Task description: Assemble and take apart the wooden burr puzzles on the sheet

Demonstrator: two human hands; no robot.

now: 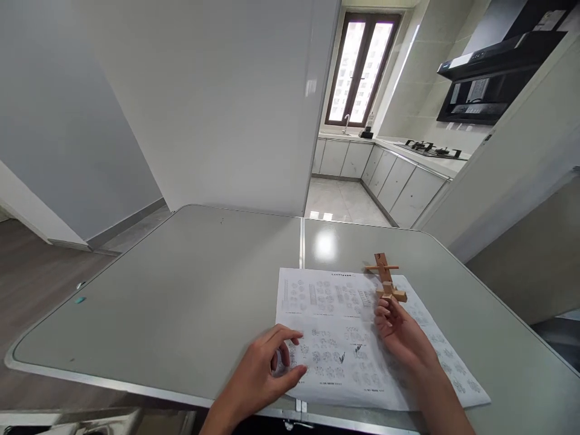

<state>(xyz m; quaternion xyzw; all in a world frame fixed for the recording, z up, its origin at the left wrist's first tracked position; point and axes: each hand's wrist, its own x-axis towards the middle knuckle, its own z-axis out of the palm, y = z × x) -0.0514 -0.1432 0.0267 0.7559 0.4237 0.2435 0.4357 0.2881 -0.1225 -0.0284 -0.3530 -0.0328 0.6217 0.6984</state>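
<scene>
My right hand [401,335] grips a small wooden puzzle [388,290] of joined light blocks, held above the right part of a printed sheet. Beyond the blocks extends a darker flat wooden strip [380,261] with a black mark at its end, and a thin wooden rod [369,267] crosses it. Whether strip and rod are fixed to the blocks I cannot tell. Over the left edge of the white instruction sheet [333,338], my left hand [269,365] is empty, thumb and fingers curved apart. Small printed diagrams and two dark tick-like marks show on the paper.
The grey table [190,302] has a metal seam [302,241] running across it. A small teal object [80,299] lies near its left edge. Behind stands a white wall panel [226,109]; a kitchen counter [408,154] with a gas stove [432,149] is at the right.
</scene>
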